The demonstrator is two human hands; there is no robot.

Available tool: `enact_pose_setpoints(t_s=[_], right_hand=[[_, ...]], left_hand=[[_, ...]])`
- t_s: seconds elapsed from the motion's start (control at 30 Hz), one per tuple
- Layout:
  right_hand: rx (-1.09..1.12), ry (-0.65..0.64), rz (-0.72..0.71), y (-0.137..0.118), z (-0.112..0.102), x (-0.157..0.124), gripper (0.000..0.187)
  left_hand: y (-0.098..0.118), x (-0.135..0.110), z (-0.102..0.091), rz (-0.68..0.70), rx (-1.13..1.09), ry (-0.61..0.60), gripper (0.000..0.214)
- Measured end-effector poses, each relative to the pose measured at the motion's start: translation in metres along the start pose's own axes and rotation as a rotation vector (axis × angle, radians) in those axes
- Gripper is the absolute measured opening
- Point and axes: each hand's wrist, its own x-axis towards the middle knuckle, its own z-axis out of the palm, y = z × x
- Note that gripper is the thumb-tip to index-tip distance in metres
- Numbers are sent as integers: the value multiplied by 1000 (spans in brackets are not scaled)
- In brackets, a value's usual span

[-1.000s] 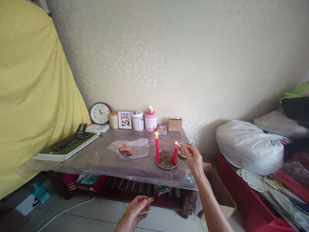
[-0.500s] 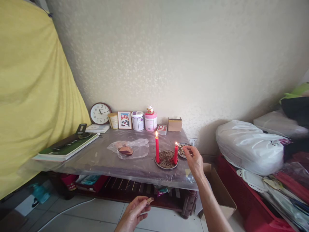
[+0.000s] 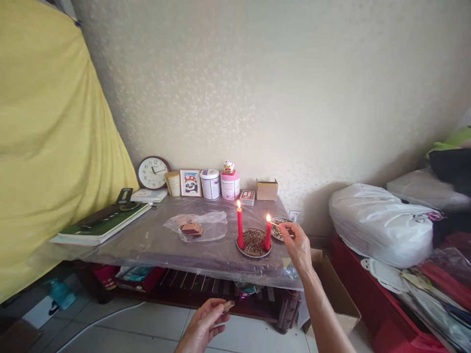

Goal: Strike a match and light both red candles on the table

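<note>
Between thumb and fingers, my right hand (image 3: 295, 241) pinches a matchstick (image 3: 274, 224), its tip in the flame at the top of the shorter red candle (image 3: 268, 237). The taller red candle (image 3: 240, 228) burns to its left. Both candles stand upright on a round, dark-speckled metal plate (image 3: 253, 253). Low in front of the table, my left hand (image 3: 208, 318) is closed around a small matchbox (image 3: 228, 306), mostly covered by the fingers. Several more small brown boxes (image 3: 192, 229) lie stacked in a clear plastic bag (image 3: 217, 226) on the table.
A second speckled plate (image 3: 276, 235) lies behind my right hand. Along the wall stand a clock (image 3: 153, 172), a framed panda picture (image 3: 191, 183), tins (image 3: 210, 185) and a small carton (image 3: 267, 189). A cardboard box (image 3: 336, 289) and red crate (image 3: 390, 314) sit at right.
The flame on the shorter candle is larger and brighter where the match meets it. Both hands stay almost in place.
</note>
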Motion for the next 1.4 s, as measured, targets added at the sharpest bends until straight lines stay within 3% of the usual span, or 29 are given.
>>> enact_pose_setpoints(t_s=[0.3, 0.53, 0.73, 0.8, 0.9, 0.97, 1.07, 1.13, 1.2, 1.4], right_hand=[[75, 0, 38, -3, -4, 0, 27], [270, 15, 113, -9, -15, 6, 32], [798, -89, 141, -20, -53, 12, 21], [631, -62, 161, -12, -63, 13, 24], [275, 106, 193, 4, -75, 16, 24], [330, 150, 195, 10, -81, 17, 25], [499, 49, 168, 16, -85, 19, 28], [359, 10, 173, 26, -83, 18, 30], [131, 53, 214, 42, -78, 17, 29], [25, 55, 262, 81, -65, 15, 37]], left_hand=[[-2, 2, -2, -17, -8, -7, 33], [-4, 5, -3, -18, -23, -4, 34], [-4, 4, -2, -7, -56, -25, 33], [-4, 4, -2, -7, -49, -22, 34], [-3, 5, -2, -20, -29, -3, 36], [-3, 5, -2, -29, -24, 7, 37], [-4, 5, -2, -30, -21, 9, 38], [-4, 5, -1, -26, -23, 7, 38], [-3, 3, -1, -24, -22, 8, 38], [1, -1, 1, -34, -5, 5, 38]])
